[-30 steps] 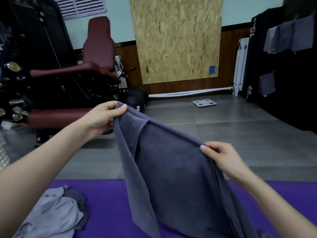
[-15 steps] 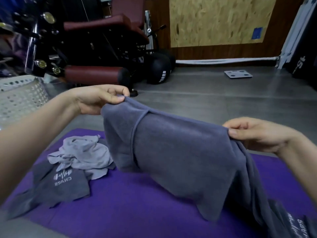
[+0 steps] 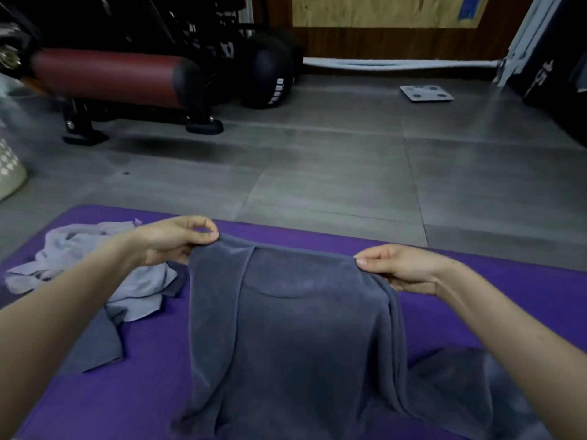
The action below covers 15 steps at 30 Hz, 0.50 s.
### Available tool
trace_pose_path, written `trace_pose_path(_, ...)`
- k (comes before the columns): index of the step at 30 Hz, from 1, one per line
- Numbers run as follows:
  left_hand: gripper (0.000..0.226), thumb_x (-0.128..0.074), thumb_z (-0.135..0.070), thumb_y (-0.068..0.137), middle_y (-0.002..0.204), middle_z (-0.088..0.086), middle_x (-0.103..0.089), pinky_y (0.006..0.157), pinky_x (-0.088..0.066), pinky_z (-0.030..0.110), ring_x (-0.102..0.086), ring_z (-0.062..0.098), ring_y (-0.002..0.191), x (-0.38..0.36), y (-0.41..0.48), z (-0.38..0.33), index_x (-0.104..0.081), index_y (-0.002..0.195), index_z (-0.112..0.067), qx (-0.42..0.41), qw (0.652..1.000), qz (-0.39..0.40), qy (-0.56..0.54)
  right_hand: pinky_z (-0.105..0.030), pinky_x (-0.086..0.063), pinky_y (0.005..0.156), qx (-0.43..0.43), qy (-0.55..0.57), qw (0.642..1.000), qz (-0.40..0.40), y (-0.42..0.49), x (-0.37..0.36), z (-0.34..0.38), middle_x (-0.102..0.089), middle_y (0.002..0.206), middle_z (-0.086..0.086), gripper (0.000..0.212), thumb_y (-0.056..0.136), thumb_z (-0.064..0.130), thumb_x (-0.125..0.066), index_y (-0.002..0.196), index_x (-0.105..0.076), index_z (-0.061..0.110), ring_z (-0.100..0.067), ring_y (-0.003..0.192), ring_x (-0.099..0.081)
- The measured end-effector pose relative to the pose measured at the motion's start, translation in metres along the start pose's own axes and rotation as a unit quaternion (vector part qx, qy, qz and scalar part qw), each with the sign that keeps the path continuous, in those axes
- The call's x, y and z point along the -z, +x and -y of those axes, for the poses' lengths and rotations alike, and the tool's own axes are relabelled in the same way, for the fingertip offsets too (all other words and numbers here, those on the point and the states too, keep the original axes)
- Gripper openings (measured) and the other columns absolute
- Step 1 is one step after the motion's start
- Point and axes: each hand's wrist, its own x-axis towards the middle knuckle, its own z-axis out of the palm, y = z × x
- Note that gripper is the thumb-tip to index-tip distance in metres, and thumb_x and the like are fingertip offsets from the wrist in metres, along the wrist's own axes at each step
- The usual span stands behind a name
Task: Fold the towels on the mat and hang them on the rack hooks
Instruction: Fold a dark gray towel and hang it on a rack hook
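- Left grip (image 3: 178,241): thumb and forefinger pinch the top left corner of the dark grey towel (image 3: 301,328); the other fingers are curled in.
- Right grip (image 3: 403,269): fingertips and thumb pinch the top right corner of the same towel.
- Towel's top edge is stretched nearly straight between the two grips, with only a slight sag in the middle.
- Towel position: raised over the middle of the purple mat (image 3: 143,392), just inside the mat's far edge. Its lower part drapes down onto the mat toward the near edge.
- Towel look: slate grey, matte terry pile. A strip along its left side is doubled over, with a hem line running down from the left grip. The right side hangs in loose vertical folds.
- More dark grey cloth (image 3: 460,392) lies at the mat's near right; cannot tell if it is a separate towel.
- Toward the mat's left edge: crumpled pale lilac towel (image 3: 133,290) lying on another dark grey one (image 3: 95,344).
- No logo or print readable on any towel.
- Off the mat, on the tiled floor (image 3: 317,173): black ball (image 3: 270,81) with white lettering, too blurred to read.
- Black block (image 3: 544,76) at far right carries white numerals that look like "15".
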Motion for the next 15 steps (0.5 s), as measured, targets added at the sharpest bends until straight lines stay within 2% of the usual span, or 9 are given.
trace_pose_path(3, 0.007, -0.056, -0.015, 0.090, 0.075, 0.003, -0.060, 0.051, -0.050, 0.020, -0.059, 0.011, 0.059, 0.004, 0.037, 0.018, -0.056, 0.083, -0.015, 0.018, 1.000, -0.024, -0.010, -0.025, -0.047, 0.076, -0.009, 0.025, 0.998, -0.065, 0.031, 0.001, -0.011, -0.067, 0.099, -0.011, 0.024, 0.094, 0.018, -0.053, 0.105, -0.066, 0.001, -0.019, 0.091, -0.059)
trace_pose_path(6, 0.011, -0.060, -0.018, 0.089, 0.073, 0.002, -0.058, 0.058, -0.044, 0.022, -0.053, 0.012, 0.063, 0.004, 0.078, 0.031, -0.056, 0.079, -0.019, 0.015, 0.996, -0.083, -0.001, -0.018, -0.047, 0.066, -0.004, 0.022, 0.984, -0.177, 0.063, 0.000, -0.017, -0.070, 0.094, -0.004, 0.017, 0.094, 0.014, -0.055, 0.102, -0.069, 0.009, -0.011, 0.082, -0.062)
trace_pose_path(10, 0.019, -0.063, -0.015, 0.088, 0.069, 0.001, -0.053, 0.050, -0.035, 0.019, -0.044, 0.010, 0.060, -0.010, 0.129, 0.043, -0.053, 0.072, -0.020, -0.011, 0.984, -0.181, 0.002, -0.005, -0.043, 0.054, 0.019, 0.039, 0.947, -0.318, 0.098, 0.002, -0.030, -0.064, 0.079, 0.002, 0.017, 0.091, 0.003, -0.057, 0.105, -0.066, 0.006, -0.004, 0.068, -0.056)
trace_pose_path(12, 0.022, -0.063, -0.011, 0.087, 0.068, 0.002, -0.053, 0.050, -0.031, 0.021, -0.042, 0.011, 0.059, -0.017, 0.148, 0.054, -0.053, 0.071, -0.020, -0.018, 0.976, -0.216, -0.008, -0.008, -0.046, 0.056, 0.013, 0.064, 0.938, -0.341, 0.107, 0.004, -0.038, -0.065, 0.084, -0.004, 0.020, 0.091, 0.002, -0.056, 0.108, -0.065, 0.005, -0.001, 0.063, -0.059)
trace_pose_path(15, 0.021, -0.060, -0.006, 0.085, 0.066, -0.002, -0.055, 0.054, -0.036, 0.024, -0.048, 0.014, 0.062, -0.027, 0.170, 0.072, -0.054, 0.071, -0.019, -0.028, 0.962, -0.271, 0.017, -0.023, -0.047, 0.077, -0.007, 0.088, 0.934, -0.347, 0.108, 0.004, -0.049, -0.064, 0.101, -0.009, 0.023, 0.093, 0.005, -0.053, 0.114, -0.062, 0.009, -0.011, 0.084, -0.061)
